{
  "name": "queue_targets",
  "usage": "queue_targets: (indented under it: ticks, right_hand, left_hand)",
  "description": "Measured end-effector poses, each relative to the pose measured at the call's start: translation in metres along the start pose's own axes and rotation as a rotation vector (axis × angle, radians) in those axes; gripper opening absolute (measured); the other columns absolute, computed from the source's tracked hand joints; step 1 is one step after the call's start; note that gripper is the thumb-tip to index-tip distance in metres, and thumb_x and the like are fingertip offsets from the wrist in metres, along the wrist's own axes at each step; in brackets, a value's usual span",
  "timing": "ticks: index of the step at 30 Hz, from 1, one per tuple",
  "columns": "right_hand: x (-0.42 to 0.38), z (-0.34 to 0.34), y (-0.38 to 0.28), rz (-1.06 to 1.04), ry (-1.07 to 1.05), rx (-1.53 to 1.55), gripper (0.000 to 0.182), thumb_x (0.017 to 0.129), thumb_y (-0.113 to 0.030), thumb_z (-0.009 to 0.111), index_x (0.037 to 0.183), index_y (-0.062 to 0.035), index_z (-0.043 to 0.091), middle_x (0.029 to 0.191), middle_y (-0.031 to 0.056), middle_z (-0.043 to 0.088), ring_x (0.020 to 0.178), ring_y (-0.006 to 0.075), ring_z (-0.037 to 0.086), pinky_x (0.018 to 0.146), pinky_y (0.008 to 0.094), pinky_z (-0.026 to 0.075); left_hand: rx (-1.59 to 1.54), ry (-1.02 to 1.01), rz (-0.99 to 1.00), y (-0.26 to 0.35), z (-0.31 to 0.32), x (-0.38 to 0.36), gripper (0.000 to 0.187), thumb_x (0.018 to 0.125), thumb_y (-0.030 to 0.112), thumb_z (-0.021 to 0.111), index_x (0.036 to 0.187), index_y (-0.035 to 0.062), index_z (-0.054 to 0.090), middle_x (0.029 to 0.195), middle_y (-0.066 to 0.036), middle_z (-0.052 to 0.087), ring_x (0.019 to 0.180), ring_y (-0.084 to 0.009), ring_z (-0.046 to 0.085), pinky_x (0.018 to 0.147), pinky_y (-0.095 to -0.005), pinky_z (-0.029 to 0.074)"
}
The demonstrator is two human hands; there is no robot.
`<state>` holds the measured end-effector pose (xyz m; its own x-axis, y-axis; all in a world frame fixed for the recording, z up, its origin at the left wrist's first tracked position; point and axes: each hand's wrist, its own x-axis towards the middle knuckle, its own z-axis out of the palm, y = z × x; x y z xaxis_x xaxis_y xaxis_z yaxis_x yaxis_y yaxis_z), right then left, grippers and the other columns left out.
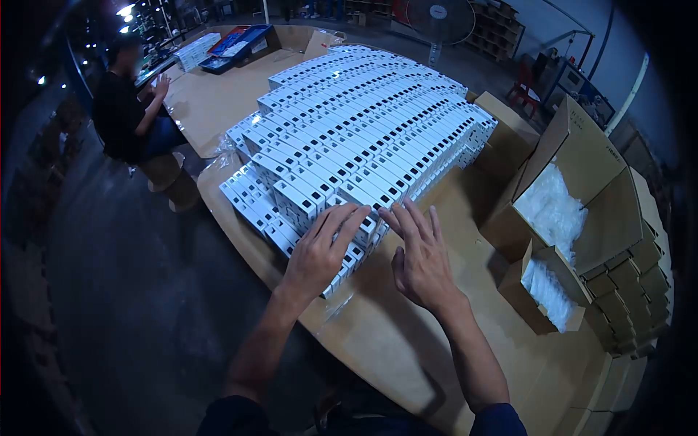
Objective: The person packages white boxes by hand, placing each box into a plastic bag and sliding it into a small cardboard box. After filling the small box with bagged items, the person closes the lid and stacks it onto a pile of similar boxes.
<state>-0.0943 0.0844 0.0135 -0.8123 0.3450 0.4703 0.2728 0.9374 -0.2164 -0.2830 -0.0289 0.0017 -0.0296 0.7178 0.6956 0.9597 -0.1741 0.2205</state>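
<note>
White plastic housings (349, 138) with small square dark openings are stacked in long, tight rows on the brown table. Over the stack's near end, my left hand (318, 251) has its fingers stretched out, their tips at the front housings. My right hand (423, 265) is beside it, fingers spread and tips by the near edge of the same row. The thumb of the right hand stands apart from its fingers. Neither hand is seen closed round a housing, though the left hand covers part of the lower front housings.
Right of the stack, a large open carton (545, 182) and a smaller box (542, 291) hold clear plastic bags. Flattened cardboard (625, 298) is piled behind them. A blue tray (236, 47) lies at the far left, near a seated person (127, 109). A fan (438, 14) stands behind.
</note>
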Motion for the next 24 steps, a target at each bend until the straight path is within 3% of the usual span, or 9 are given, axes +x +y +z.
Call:
queue_targets:
  ticks: [8, 12, 13, 16, 17, 20, 22, 24]
  right_hand:
    - [0.000, -0.002, -0.005, 0.057, -0.009, 0.047, 0.075, 0.081, 0.004, 0.057, 0.153, 0.0013, 0.035, 0.156, 0.0138, 0.045, 0.149, 0.0392, 0.038, 0.122, 0.0635, 0.023]
    - [-0.021, -0.030, -0.007, 0.188, 0.061, 0.251, 0.076, 0.082, 0.007, 0.056, 0.154, -0.0012, 0.035, 0.151, 0.0200, 0.047, 0.146, 0.0404, 0.040, 0.121, 0.0580, 0.028]
    - [-0.031, -0.034, -0.003, 0.192, 0.124, 0.284, 0.073, 0.086, 0.006, 0.058, 0.154, -0.0014, 0.036, 0.142, 0.0248, 0.052, 0.136, 0.0403, 0.049, 0.114, 0.0518, 0.037]
    - [-0.065, -0.066, -0.001, 0.429, 0.060, 0.546, 0.067, 0.092, -0.001, 0.061, 0.155, -0.0032, 0.038, 0.128, 0.0247, 0.060, 0.114, 0.0352, 0.062, 0.097, 0.0443, 0.050]
    - [-0.079, -0.077, 0.002, 0.526, -0.012, 0.644, 0.062, 0.101, -0.013, 0.062, 0.157, -0.0059, 0.037, 0.113, 0.0198, 0.064, 0.093, 0.0251, 0.065, 0.081, 0.0374, 0.054]
    - [-0.111, -0.112, 0.014, 0.727, -0.191, 1.042, 0.060, 0.106, -0.024, 0.060, 0.159, -0.0078, 0.037, 0.107, 0.0130, 0.065, 0.086, 0.0174, 0.064, 0.076, 0.0327, 0.055]
    - [-0.131, -0.121, 0.025, 0.746, -0.022, 1.257, 0.057, 0.108, -0.026, 0.059, 0.158, -0.0083, 0.038, 0.110, 0.0081, 0.064, 0.090, 0.0137, 0.063, 0.078, 0.0301, 0.055]
    - [-0.141, -0.126, 0.038, 0.766, 0.214, 1.506, 0.052, 0.108, -0.024, 0.058, 0.155, -0.0084, 0.043, 0.112, 0.0067, 0.064, 0.092, 0.0121, 0.062, 0.079, 0.0283, 0.055]
  left_hand:
    - [0.084, -0.076, 0.044, 0.013, -0.025, -0.010, 0.037, 0.082, 0.003, 0.068, 0.118, 0.0029, 0.070, 0.120, -0.008, 0.067, 0.108, -0.0270, 0.061, 0.095, -0.0417, 0.052]
    - [0.087, -0.075, 0.040, 0.042, -0.039, -0.023, 0.034, 0.080, 0.005, 0.072, 0.114, 0.0067, 0.072, 0.115, -0.005, 0.066, 0.106, -0.0250, 0.061, 0.099, -0.0451, 0.049]
    - [0.070, -0.067, 0.062, 0.048, -0.039, -0.023, 0.034, 0.080, 0.004, 0.073, 0.114, 0.0072, 0.072, 0.114, -0.004, 0.066, 0.106, -0.0249, 0.061, 0.101, -0.0458, 0.049]
    - [-0.039, -0.037, 0.110, 0.071, -0.018, -0.028, 0.033, 0.079, 0.000, 0.077, 0.110, 0.0080, 0.073, 0.111, -0.005, 0.064, 0.108, -0.0262, 0.061, 0.106, -0.0535, 0.048]
    - [-0.099, -0.015, 0.127, 0.079, -0.007, -0.027, 0.032, 0.078, -0.001, 0.077, 0.109, 0.0077, 0.073, 0.111, -0.005, 0.064, 0.108, -0.0266, 0.061, 0.106, -0.0550, 0.049]
    - [-0.279, 0.020, 0.179, 0.112, 0.029, -0.010, 0.033, 0.076, -0.004, 0.078, 0.107, 0.0069, 0.073, 0.110, -0.006, 0.063, 0.108, -0.0287, 0.061, 0.103, -0.0601, 0.052]
    - [-0.351, 0.033, 0.232, 0.139, 0.049, 0.010, 0.035, 0.075, -0.005, 0.078, 0.107, 0.0076, 0.072, 0.111, -0.006, 0.062, 0.108, -0.0290, 0.061, 0.101, -0.0601, 0.053]
    - [-0.449, 0.022, 0.290, 0.163, 0.066, 0.038, 0.032, 0.078, -0.005, 0.078, 0.107, 0.0075, 0.072, 0.112, -0.008, 0.062, 0.108, -0.0302, 0.062, 0.099, -0.0519, 0.056]
